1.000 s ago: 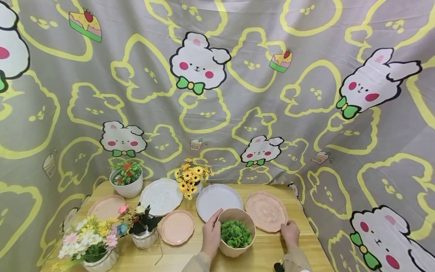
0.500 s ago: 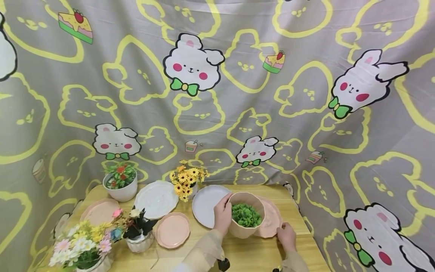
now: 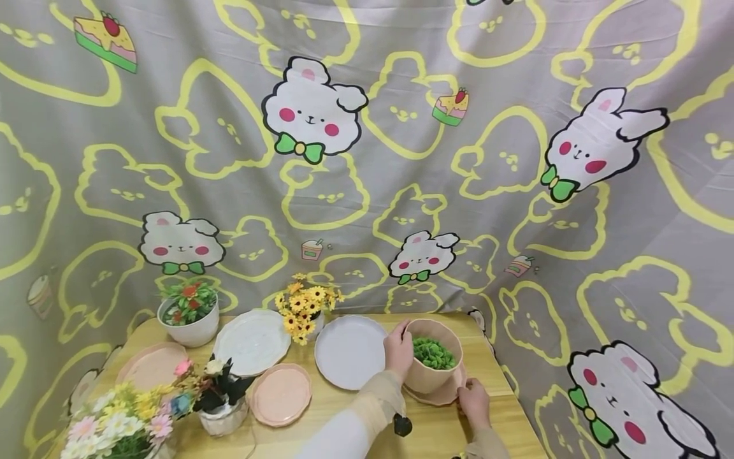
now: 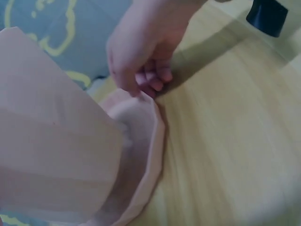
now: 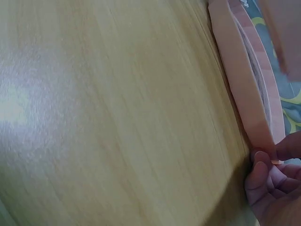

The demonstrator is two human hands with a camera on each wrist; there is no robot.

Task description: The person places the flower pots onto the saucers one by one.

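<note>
My left hand (image 3: 398, 349) grips the left rim of a beige faceted flowerpot (image 3: 432, 376) with a leafy green plant (image 3: 434, 354) inside. The pot hangs close over a round pink scalloped saucer (image 3: 454, 392), covering most of it in the head view. At the saucer's near right edge, my right hand (image 3: 474, 403) pinches the rim between thumb and fingers. The right wrist view shows this pinch on the saucer wall (image 5: 242, 80), with the pot's lower edge (image 5: 282, 61) above the far side. In the left wrist view the pot wall (image 4: 51, 136) looks tilted.
A lavender plate (image 3: 351, 354), a small pink plate (image 3: 281, 395) and a white plate (image 3: 252, 344) lie to the left. Potted yellow flowers (image 3: 306, 306), a red-flowered plant (image 3: 189, 312) and mixed bouquets (image 3: 115, 424) stand on the wooden table (image 3: 321, 433). A patterned curtain (image 3: 241, 191) hangs behind.
My left hand has carried the flowerpot rightward and back from the table's front middle to over the pink saucer. My right hand stays at the saucer's rim. The head view has turned slightly right.
</note>
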